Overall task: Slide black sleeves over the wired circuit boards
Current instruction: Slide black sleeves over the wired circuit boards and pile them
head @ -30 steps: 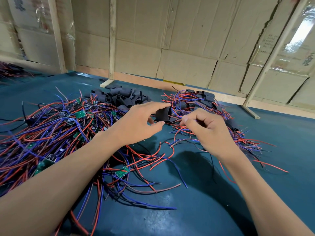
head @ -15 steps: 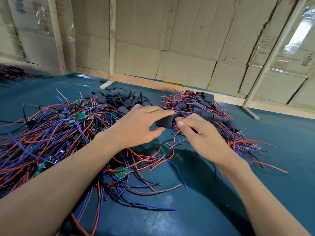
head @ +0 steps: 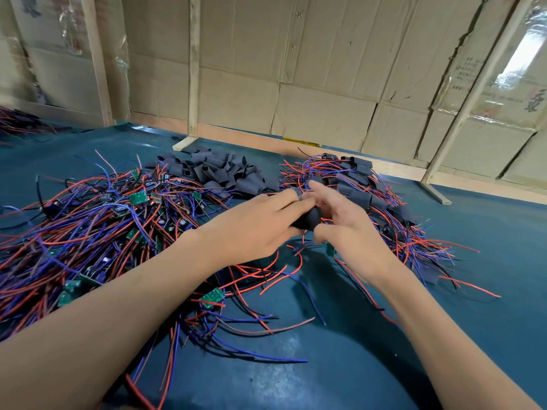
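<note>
Above the dark teal table, my left hand [head: 257,226] and my right hand [head: 346,223] meet around one black sleeve [head: 307,221]. The left fingers and thumb pinch the sleeve from the left. The right hand holds its other side with thumb and lower fingers, index finger raised. Red and blue wires hang below the sleeve; the board inside is hidden. A heap of bare wired circuit boards [head: 88,226] lies on the left. A pile of empty black sleeves [head: 219,173] sits behind it. Sleeved boards [head: 358,190] are heaped on the right.
The teal table [head: 325,365] runs to a cardboard wall with wooden posts [head: 194,66] at the back. A loose green board [head: 211,298] with wires lies near my left forearm. More wires [head: 17,122] lie at the far left edge.
Both hands have drawn slightly nearer and lower with the sleeve. The right index finger has lifted off, and the sleeve now sits deeper between the two hands.
</note>
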A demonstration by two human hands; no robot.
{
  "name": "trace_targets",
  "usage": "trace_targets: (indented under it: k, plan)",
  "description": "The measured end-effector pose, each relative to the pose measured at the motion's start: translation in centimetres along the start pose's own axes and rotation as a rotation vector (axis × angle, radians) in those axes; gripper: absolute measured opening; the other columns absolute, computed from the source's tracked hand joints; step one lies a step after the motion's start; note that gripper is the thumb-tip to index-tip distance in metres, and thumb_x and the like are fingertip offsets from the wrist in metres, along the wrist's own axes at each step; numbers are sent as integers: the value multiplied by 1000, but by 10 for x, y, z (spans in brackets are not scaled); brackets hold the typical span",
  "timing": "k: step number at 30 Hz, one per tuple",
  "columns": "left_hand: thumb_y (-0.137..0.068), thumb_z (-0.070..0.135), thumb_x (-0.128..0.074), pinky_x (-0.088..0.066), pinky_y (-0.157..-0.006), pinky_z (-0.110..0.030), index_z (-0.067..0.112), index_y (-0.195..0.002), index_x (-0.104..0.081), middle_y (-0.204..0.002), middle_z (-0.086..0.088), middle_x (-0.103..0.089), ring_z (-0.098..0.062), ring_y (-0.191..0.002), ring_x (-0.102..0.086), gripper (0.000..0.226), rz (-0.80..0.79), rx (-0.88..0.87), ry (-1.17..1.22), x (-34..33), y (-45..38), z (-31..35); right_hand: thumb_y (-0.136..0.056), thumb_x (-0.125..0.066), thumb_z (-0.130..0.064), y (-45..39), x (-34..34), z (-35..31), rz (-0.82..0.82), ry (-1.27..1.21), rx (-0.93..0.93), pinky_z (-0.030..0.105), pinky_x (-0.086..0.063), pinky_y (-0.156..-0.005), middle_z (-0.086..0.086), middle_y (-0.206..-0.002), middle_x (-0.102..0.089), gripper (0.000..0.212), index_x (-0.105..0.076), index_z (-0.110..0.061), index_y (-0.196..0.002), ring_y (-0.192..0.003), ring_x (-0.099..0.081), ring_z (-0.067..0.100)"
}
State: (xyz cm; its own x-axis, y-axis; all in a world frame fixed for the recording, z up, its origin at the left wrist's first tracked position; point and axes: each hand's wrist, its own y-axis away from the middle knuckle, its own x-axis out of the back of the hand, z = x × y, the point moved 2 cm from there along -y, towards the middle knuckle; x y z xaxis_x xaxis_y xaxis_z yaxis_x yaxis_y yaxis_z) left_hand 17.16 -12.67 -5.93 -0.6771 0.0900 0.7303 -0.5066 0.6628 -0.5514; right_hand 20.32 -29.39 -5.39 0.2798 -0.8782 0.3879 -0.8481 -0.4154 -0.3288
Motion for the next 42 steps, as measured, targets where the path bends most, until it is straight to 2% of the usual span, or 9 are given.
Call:
trace_targets:
  k: [4,8,12,16,20,26,32,39,42]
  plan:
    - [-103,31,-42,-41,-89,-36,20,-144,-47,-141,-16,-46,-33,-110,-55,42,-100,313,297,-2,3,-5,-85,-78,-6,2,-1,1,31,379,213,7,-40,-84,-5,-131,-63,76,-45,-20,-151,-86,-56,-18]
    - [-98,38,-56,-40,-91,-26,27,-159,-5,-139,-10,-52,-29,-119,-57,81,-151,444,538,-8,4,-7,-88,-76,-10,3,-1,2,76,498,349,15,-39,-75,4,-99,-67,59,-55,-14,-144,-78,-49,2]
    - [-98,27,-60,-50,-92,-44,34,-153,-7,-113,-15,-65,-29,-107,-65,77,-120,425,625,-11,8,-8,-92,-69,-5,6,-1,0,24,568,390,15,-40,-85,2,-95,-61,46,-61,-10,-137,-89,-55,16]
    - [-89,8,-51,-40,-76,-10,31,-136,-26,-78,6,-38,-1,-69,-46,58,20,458,974,-9,5,-4,-95,-47,-11,6,0,3,-106,684,261,45,-34,-105,-2,-106,-48,53,-49,-12,-148,-111,-46,21]
    - [-92,8,-36,-33,-59,-24,27,-130,-33,-70,9,-33,-9,-62,-34,43,99,560,1085,-8,4,-7,-97,-54,-38,9,-2,4,-184,725,219,47,-30,-108,1,-110,-46,55,-45,-20,-148,-115,-41,20]
    - [-101,6,-34,-34,-60,-23,31,-131,-29,-70,10,-40,-11,-61,-39,40,76,442,955,-5,4,-4,-91,-71,-46,9,-8,-1,-33,628,301,34,-41,-107,3,-138,-61,66,-49,-13,-144,-128,-54,17]
    - [-103,13,-34,-38,-63,-34,28,-135,-26,-74,8,-40,-17,-64,-45,37,78,332,825,1,3,1,-96,-58,-34,10,-8,2,-33,673,280,37,-46,-76,1,-94,-67,31,-55,-19,-122,-91,-62,24]
    - [-91,-7,-49,-29,-83,3,-7,-128,-48,-83,20,-42,16,-82,-45,37,187,156,535,13,2,7,-92,-57,-26,8,-2,3,32,524,281,28,-44,-72,-8,-90,-67,19,-57,-22,-111,-80,-59,11]
    - [-95,8,-44,-30,-95,-22,0,-130,-56,-112,-10,-66,-11,-99,-55,38,156,262,389,13,0,8,-90,-57,-23,9,2,2,67,420,266,16,-45,-69,-7,-89,-69,22,-58,-24,-112,-78,-61,9]
